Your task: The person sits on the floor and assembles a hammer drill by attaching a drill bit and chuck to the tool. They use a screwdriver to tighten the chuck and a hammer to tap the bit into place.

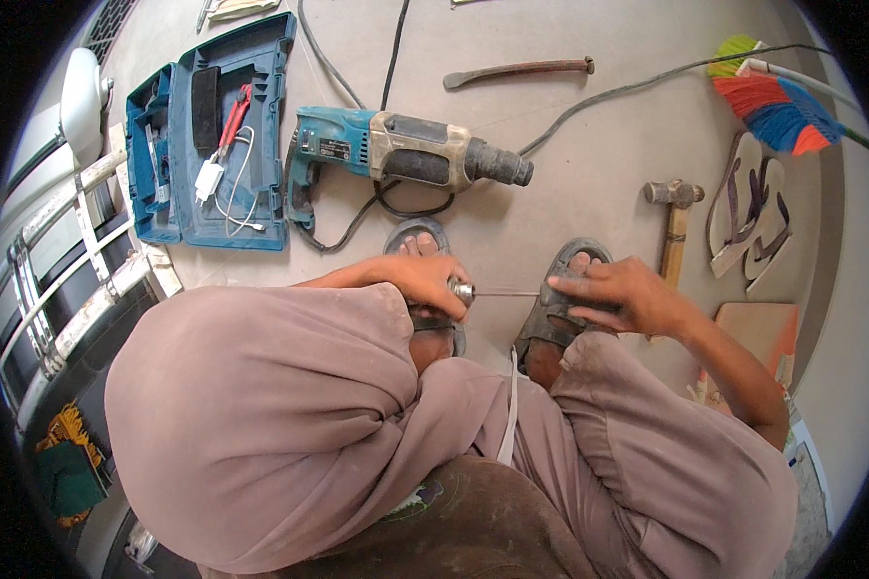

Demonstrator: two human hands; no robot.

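Above my left foot, my left hand [425, 283] is closed around a shiny metal cylinder [462, 290]. From it a thin reddish-brown rod or cord [507, 293] runs straight across to the right. My right hand [628, 297] hovers over my right sandal [577, 253], its fingers stretched out and apart. Those fingertips are at the far end of the thin piece; whether they touch it I cannot tell. Just beyond my feet a teal and grey rotary hammer drill [410, 150] lies on its side, its black bit holder pointing right.
An open teal case [278, 125] holds red-handled pliers [234, 116] and a white cable. Farther off lies a flat chisel bar [518, 71]. At right are a hammer [674, 217], flip-flops [743, 212] and a colourful broom [782, 101]. Dark cables [589, 99] cross the floor; white metal rails [77, 299] stand left.
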